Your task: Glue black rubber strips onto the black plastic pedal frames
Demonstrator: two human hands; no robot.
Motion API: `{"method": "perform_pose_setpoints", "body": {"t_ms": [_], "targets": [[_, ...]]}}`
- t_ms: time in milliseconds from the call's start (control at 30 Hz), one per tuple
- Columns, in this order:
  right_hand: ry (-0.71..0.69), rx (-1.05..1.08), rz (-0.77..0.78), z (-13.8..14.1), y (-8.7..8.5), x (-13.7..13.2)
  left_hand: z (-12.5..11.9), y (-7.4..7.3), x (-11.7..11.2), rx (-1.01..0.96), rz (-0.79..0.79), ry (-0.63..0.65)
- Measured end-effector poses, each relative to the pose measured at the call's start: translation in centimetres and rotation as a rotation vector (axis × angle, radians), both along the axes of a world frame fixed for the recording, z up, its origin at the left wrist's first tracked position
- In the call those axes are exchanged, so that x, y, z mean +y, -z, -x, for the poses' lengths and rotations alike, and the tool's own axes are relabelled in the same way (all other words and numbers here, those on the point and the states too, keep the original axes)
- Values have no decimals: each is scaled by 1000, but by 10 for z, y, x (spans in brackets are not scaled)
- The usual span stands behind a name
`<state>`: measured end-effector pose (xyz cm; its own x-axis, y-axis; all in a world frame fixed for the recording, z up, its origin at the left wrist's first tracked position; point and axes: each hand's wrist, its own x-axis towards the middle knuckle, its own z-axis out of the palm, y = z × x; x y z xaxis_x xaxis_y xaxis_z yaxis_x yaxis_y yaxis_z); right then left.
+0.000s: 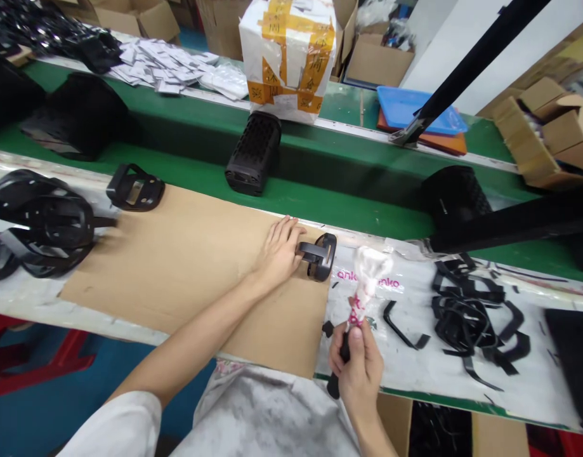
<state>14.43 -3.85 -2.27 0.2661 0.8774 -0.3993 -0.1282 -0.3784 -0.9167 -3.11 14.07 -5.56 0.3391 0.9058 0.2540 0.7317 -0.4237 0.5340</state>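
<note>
On a sheet of cardboard (196, 254), my left hand (280, 249) grips the left end of a black plastic bracket (322, 257), and its fingers partly hide it. My right hand (356, 365) is closed around the black handle of a hammer (367, 270). The hammer's head is wrapped in white plastic with pink print, and it points away from me, right of the bracket. A bent black strip (400, 327) lies on the white table cover near my right hand. Another black bracket (136, 187) rests at the cardboard's far left corner.
Black plastic parts (44, 222) are piled on the left. Bent black strips (476, 317) form a heap on the right. A black perforated housing (254, 152) sits on the green surface (186, 165) beyond. Black posts (510, 222) stand at the right; a taped white box (287, 57) is behind.
</note>
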Motion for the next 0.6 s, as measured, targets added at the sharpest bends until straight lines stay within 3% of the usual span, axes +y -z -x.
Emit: {"method": "perform_pose_setpoints", "body": {"t_ms": [133,200,333,500,600], "targets": [[-178,98,223,-3,0,9,0,-2,-1,9,19,-3],[-119,82,198,-5,-3,10,0,-3,-1,12,18,-3],[72,-18,2,-2,-4,5,0,-2,0,13,7,0],[-211,77,161,-1,7,10,1,1,1,2,-10,-6],[-147,36,107,-10,8,15,2,2,2,-12,-31,-1]]}}
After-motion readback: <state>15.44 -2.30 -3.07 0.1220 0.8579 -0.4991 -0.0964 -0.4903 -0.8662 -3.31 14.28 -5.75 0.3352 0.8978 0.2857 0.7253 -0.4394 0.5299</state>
